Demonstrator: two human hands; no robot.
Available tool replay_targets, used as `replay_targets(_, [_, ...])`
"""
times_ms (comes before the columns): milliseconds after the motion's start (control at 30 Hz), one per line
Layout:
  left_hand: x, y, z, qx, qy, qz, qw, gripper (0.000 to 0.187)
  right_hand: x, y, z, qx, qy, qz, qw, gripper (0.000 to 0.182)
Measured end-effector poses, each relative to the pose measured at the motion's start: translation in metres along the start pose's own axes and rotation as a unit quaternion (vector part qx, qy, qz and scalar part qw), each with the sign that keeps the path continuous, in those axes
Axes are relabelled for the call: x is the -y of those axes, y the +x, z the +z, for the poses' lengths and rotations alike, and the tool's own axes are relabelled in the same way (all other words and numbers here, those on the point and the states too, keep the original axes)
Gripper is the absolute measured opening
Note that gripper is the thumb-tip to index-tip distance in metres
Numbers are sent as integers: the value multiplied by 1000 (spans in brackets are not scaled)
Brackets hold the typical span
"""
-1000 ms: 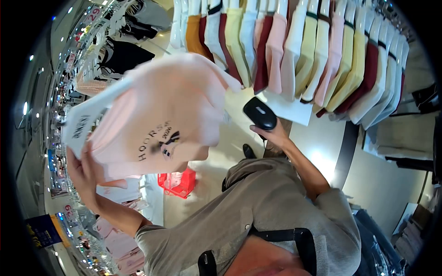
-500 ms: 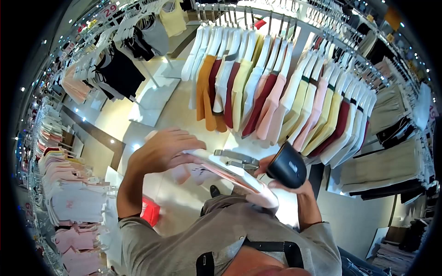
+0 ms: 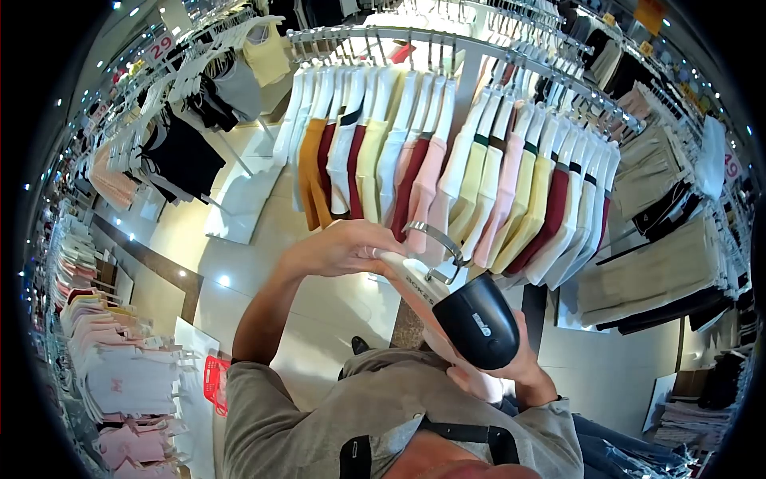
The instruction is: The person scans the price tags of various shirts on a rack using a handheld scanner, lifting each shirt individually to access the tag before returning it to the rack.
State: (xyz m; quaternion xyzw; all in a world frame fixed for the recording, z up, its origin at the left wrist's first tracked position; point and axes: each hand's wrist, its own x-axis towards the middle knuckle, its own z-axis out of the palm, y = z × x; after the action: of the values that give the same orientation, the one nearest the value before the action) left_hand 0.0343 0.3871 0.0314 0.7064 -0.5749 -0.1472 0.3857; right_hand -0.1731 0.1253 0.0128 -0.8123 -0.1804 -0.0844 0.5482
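In front of my chest a white clothes hanger point(image 3: 419, 285) with a wide metal hook point(image 3: 435, 235) carries a light pink garment point(image 3: 435, 335). My left hand point(image 3: 347, 247) is closed on the hanger's far end, fingers wrapped over it. My right hand point(image 3: 519, 351) grips a black, rounded handheld barcode scanner point(image 3: 477, 321) with white lettering on top. The scanner sits close over the hanger's near end and covers part of it and of the garment. Most of my right fingers are hidden behind the scanner.
Ahead stands a metal rack point(image 3: 471, 44) hung with tops in several colours. Trousers point(image 3: 650, 275) hang at the right, dark tops point(image 3: 183, 152) at the left rack. Pink and white clothes point(image 3: 120, 375) line the lower left, near a red basket point(image 3: 214, 383).
The hanger and garment have turned, with the hook now pointing up toward the rack. My left hand has moved right; the scanner has come lower and nearer the hanger.
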Motion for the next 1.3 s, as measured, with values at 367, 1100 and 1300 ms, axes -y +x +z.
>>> replay_targets(367, [79,57,14,-401,-32,-160,902,43,-19,-25,-40,-94,5,58,994,46])
replay_targets(1100, [225,33,60,-238,-573,-27,784,76,63,124,114,-395,-63,263,878,40])
replay_targets(1300, [234,61,82,-397,-489,-143,763,42,67,178,129,-386,-127,276,871,23])
